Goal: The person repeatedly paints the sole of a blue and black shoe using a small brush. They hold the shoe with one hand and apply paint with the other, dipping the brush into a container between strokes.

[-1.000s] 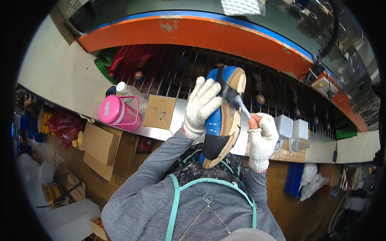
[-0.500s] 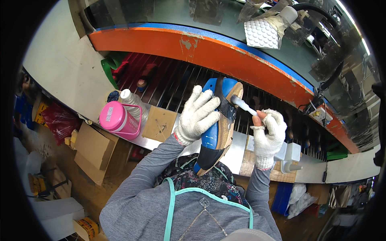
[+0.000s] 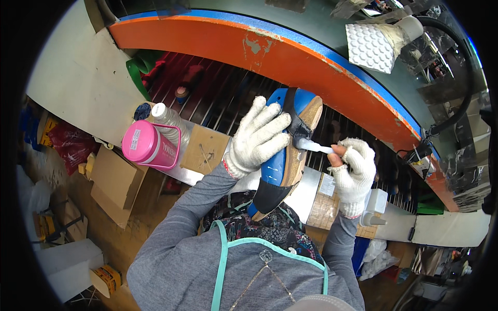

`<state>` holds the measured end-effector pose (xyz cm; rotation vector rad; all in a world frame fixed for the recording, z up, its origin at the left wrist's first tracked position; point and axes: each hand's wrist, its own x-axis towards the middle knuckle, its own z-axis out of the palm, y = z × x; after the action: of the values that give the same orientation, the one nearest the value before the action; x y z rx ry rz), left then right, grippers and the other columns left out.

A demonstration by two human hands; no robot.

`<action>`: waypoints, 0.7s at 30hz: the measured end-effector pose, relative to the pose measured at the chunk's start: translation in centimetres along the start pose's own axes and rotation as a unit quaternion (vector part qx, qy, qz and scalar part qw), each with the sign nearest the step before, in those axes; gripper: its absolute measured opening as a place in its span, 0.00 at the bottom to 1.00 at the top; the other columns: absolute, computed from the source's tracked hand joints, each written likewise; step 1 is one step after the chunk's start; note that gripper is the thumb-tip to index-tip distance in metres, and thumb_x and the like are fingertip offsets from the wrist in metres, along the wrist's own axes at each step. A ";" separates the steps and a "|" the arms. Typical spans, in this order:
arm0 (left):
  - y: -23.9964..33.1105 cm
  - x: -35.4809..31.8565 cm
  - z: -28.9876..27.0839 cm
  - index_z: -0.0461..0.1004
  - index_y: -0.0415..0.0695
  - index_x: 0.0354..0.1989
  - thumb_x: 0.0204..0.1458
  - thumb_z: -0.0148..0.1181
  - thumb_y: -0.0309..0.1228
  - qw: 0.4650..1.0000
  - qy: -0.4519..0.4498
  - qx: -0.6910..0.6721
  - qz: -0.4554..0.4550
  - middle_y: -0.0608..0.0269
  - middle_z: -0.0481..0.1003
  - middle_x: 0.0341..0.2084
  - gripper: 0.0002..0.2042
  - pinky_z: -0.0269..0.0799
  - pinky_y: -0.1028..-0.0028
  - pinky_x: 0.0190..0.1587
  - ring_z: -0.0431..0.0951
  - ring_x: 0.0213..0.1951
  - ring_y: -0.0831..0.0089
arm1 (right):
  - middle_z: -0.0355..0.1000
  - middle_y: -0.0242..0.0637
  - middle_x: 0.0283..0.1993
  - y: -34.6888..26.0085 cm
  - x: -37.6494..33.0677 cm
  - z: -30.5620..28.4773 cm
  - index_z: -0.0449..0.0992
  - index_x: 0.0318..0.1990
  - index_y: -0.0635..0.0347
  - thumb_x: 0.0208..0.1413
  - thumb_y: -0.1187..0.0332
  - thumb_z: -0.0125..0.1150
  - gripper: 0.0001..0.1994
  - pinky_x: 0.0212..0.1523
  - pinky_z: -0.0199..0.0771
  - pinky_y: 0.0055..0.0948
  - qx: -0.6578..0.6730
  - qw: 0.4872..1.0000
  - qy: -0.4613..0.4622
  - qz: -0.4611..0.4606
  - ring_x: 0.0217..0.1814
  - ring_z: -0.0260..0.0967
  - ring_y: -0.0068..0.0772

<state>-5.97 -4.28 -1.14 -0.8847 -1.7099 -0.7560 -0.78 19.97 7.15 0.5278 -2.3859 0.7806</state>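
A pink tub (image 3: 150, 146) with a small white label lies on the bench's left side, a clear plastic bottle (image 3: 168, 120) just behind it. Brown cardboard boxes (image 3: 115, 184) sit below. White squeeze bottle (image 3: 372, 213) at right.

Shoe factory — conveyor line (image 3: 290, 57), cartons (image 3: 116, 181)

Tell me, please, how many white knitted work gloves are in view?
2. One white knitted glove is on the left hand, gripping the blue shoe; the other is on the right hand, holding a small white brush against the shoe. None elsewhere, though clutter may hide some.
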 end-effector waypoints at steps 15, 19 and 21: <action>-0.2 -0.9 -1.3 0.68 0.47 0.49 0.46 0.67 0.29 0.997 0.054 -0.048 -0.015 0.45 0.75 0.54 0.21 0.60 0.40 0.66 0.75 0.58 0.44 | 0.75 0.37 0.38 -0.7 -0.3 1.8 0.83 0.35 0.63 0.49 0.72 0.70 0.06 0.40 0.69 0.29 0.111 0.990 0.015 0.082 0.40 0.70 0.32; 0.0 -1.0 -1.7 0.68 0.47 0.48 0.46 0.66 0.29 0.996 0.065 -0.042 -0.039 0.45 0.74 0.55 0.20 0.59 0.39 0.66 0.74 0.59 0.43 | 0.72 0.34 0.35 -1.5 -3.2 2.8 0.82 0.36 0.66 0.52 0.71 0.70 0.07 0.28 0.66 0.21 0.297 0.941 -0.056 0.150 0.33 0.67 0.21; -0.2 -1.1 -2.1 0.68 0.47 0.48 0.46 0.66 0.28 0.998 0.054 -0.033 -0.023 0.45 0.74 0.55 0.20 0.58 0.39 0.66 0.73 0.60 0.44 | 0.72 0.33 0.36 -2.1 -4.1 2.4 0.82 0.36 0.67 0.54 0.69 0.70 0.09 0.27 0.65 0.19 0.326 0.928 -0.067 0.170 0.33 0.67 0.20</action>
<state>-4.86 -6.28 -1.58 -0.8365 -1.6224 -0.8790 2.48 17.62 3.89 0.4284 -2.3333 1.7735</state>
